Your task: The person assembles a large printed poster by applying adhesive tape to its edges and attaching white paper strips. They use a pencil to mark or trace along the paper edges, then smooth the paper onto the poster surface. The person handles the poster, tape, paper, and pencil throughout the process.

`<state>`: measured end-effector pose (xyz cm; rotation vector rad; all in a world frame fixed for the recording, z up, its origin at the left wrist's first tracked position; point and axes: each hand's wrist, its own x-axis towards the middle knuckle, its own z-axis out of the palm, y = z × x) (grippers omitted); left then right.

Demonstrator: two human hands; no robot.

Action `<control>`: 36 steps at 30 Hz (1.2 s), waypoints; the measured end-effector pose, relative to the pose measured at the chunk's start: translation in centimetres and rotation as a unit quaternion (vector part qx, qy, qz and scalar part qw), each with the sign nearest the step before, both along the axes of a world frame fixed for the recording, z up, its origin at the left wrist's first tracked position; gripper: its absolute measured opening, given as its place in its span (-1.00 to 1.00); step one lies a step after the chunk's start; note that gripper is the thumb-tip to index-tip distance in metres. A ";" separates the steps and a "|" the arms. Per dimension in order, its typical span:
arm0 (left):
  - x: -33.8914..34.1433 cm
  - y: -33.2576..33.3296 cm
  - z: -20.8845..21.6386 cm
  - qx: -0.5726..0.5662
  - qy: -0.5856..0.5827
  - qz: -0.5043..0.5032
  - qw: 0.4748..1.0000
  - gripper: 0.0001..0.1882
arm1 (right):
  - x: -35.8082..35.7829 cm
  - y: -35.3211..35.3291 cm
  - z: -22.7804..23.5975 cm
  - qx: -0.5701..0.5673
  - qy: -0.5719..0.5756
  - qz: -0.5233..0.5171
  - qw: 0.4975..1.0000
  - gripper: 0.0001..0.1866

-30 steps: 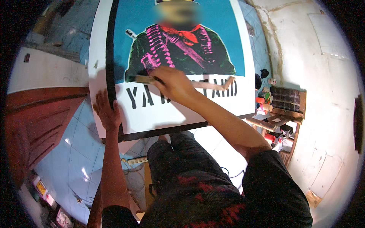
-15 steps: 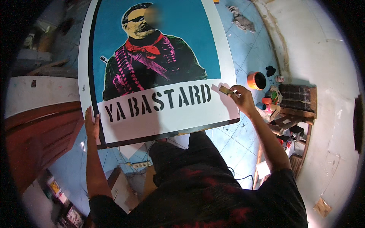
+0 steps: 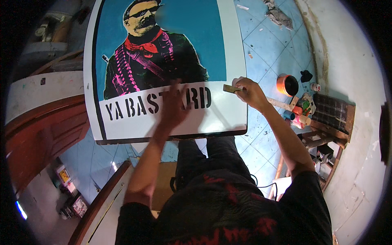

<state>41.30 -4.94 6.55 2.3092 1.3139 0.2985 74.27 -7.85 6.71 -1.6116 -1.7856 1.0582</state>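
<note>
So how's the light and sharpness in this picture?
Head view: shadow darkens the white lower band of the rectangular painted board near the slightly blurred bare left hand; head view: pale-blue floor tiles look washed out in places; head view: the fisheye bends the red-brown wooden door.

Black stencil-style capitals (image 3: 141,106) in single row on white lower band of painted panel (image 3: 143,128), row climbing slightly to right. Person's left hand (image 3: 175,107) in front of middle letters, hiding some; first letters left of it, last letters between it and right hand (image 3: 251,94). Red marks (image 3: 265,225) across black shirt (image 3: 183,208), nearer body than both hands: letter-like, too broken to read. Small yellow-and-white piece (image 3: 64,175), well left of left hand: any print too small to tell.
</note>
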 end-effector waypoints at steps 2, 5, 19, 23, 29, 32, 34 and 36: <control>4.3 -2.1 -1.1 0.042 -0.008 -0.021 0.999 -0.28 | 0.2 0.2 -0.6 0.010 0.020 0.007 1.000 -0.79; 8.0 -3.7 -2.9 0.020 -0.038 0.009 0.999 -0.27 | 0.1 0.8 -0.9 0.011 0.021 0.020 1.000 -0.78; 10.9 -3.0 -5.0 0.054 0.017 0.018 0.998 -0.30 | 0.6 3.7 -1.6 0.013 -0.017 0.088 0.996 -0.76; 11.1 -3.1 -4.9 0.047 0.026 0.027 0.998 -0.32 | 0.6 4.0 -1.5 -0.013 -0.030 0.091 0.995 -0.74; 11.0 -3.0 -4.9 0.043 0.026 0.022 0.998 -0.34 | 0.5 3.4 -1.9 -0.004 -0.026 0.076 0.997 -0.73; 11.1 -3.1 -5.4 0.049 0.024 0.025 0.998 -0.34 | 0.4 3.0 -1.9 0.008 -0.041 0.071 0.997 -0.72; 11.0 -3.1 -5.4 0.050 0.025 0.025 0.998 -0.34 | 0.2 2.7 -1.8 0.013 -0.063 0.069 0.996 -0.70; 11.1 -3.1 -5.3 0.046 0.026 0.026 0.998 -0.33 | 0.1 2.4 -1.4 0.014 -0.093 0.069 0.993 -0.67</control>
